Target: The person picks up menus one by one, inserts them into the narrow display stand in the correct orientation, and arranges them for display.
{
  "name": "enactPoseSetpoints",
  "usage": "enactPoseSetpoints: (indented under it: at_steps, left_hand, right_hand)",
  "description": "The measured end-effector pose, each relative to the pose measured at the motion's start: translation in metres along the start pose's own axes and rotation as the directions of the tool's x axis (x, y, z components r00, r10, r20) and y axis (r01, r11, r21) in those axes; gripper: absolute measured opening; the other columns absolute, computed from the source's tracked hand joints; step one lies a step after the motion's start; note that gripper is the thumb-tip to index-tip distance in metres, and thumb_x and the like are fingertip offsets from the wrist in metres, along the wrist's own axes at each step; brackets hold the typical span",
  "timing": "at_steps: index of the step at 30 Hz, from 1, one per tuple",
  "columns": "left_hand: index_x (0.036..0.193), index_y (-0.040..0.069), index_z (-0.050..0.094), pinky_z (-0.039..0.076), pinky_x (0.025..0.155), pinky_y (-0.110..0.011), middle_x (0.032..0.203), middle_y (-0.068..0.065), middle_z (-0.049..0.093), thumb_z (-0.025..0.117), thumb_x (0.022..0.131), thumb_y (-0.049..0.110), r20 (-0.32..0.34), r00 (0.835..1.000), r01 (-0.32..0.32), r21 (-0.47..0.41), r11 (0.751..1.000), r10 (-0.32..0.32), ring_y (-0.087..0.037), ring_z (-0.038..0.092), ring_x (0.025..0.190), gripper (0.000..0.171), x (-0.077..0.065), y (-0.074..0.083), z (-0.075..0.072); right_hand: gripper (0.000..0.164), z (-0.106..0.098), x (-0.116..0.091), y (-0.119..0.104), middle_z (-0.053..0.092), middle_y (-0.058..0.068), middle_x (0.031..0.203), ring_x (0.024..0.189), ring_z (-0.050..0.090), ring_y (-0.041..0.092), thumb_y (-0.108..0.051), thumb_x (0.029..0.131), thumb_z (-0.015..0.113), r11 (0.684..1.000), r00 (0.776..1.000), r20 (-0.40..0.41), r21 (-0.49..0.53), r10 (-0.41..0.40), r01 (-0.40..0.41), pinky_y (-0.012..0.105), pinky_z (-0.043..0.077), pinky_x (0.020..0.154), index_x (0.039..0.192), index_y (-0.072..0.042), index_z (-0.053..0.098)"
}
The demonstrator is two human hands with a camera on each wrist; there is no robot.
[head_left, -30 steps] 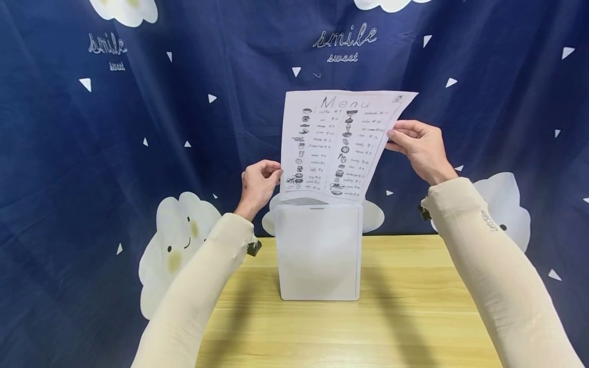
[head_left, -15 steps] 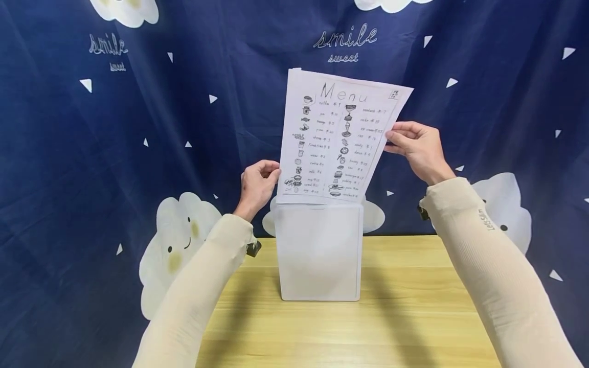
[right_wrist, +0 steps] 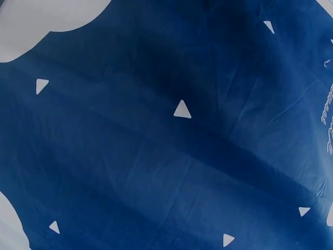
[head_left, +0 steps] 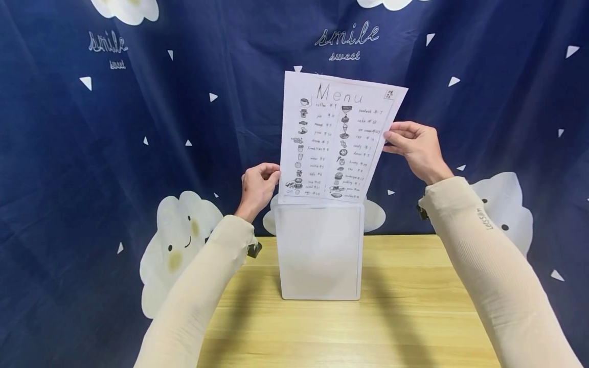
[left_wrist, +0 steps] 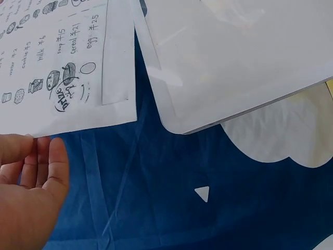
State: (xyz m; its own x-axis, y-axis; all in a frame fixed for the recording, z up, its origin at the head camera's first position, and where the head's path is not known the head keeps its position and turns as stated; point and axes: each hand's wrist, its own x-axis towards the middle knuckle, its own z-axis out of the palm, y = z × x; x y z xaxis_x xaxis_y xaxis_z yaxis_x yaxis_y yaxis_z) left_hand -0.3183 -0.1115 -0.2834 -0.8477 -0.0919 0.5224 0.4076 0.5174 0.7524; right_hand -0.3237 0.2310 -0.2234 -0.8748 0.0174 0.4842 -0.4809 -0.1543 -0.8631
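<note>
Here, a person holds a handwritten menu (head_left: 333, 145) above a white panel (head_left: 319, 253) standing upright on a wooden bench (head_left: 322, 332), before a blue curtain (head_left: 248, 102) printed with clouds. The left hand (head_left: 258, 188) pinches the sheet's left edge low down, fingers narrowed on the paper; the right hand (head_left: 417, 149) has its fingers narrowed on the right edge, higher up, while the right wrist view takes in only curtain. The sheet's lower edge meets the panel's top in the head view, its near corner apart in the left wrist view. Gripping and rough lining-up look done; no print shows on the panel's face, so fitting the sheet seems left, though whether any edge is inside cannot be told.
</note>
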Motion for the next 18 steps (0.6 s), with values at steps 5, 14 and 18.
enactPoseSetpoints:
  at_steps: [5,14,18]
  left_hand:
    - [0.102,0.003,0.075,0.055,0.076,-0.032,0.093,-0.010,0.074,0.068,0.094,0.009,0.003,1.000,0.028,0.010,1.000,-0.028,-0.020,0.069,0.084,0.012,0.0003,0.0039,-0.0013]
    - [0.103,0.003,0.075,0.055,0.074,-0.032,0.091,-0.010,0.074,0.068,0.095,0.009,-0.008,1.000,0.030,0.021,0.999,-0.029,-0.020,0.069,0.082,0.012,-0.0019,0.0057,-0.0002]
    - [0.102,0.003,0.075,0.055,0.073,-0.031,0.091,-0.010,0.074,0.068,0.095,0.009,-0.014,0.999,0.030,0.021,0.999,-0.030,-0.020,0.069,0.081,0.012,-0.0021,0.0067,0.0005]
  right_hand:
    - [0.014,0.0010,0.0017,-0.0039,0.075,0.005,0.089,0.082,0.072,0.016,0.008,0.087,0.072,1.000,1.000,0.000,-0.024,0.013,-0.013,0.027,0.059,0.072,0.099,0.001,0.073]
    - [0.015,0.0008,0.0032,-0.0037,0.075,0.005,0.089,0.081,0.072,0.016,0.008,0.087,0.072,0.999,1.000,0.001,-0.037,0.027,-0.027,0.026,0.059,0.072,0.099,0.000,0.072]
    - [0.015,0.0010,0.0035,-0.0046,0.075,0.005,0.088,0.079,0.073,0.016,0.008,0.087,0.071,0.999,0.999,0.002,-0.036,0.032,-0.032,0.026,0.059,0.071,0.099,0.000,0.072]
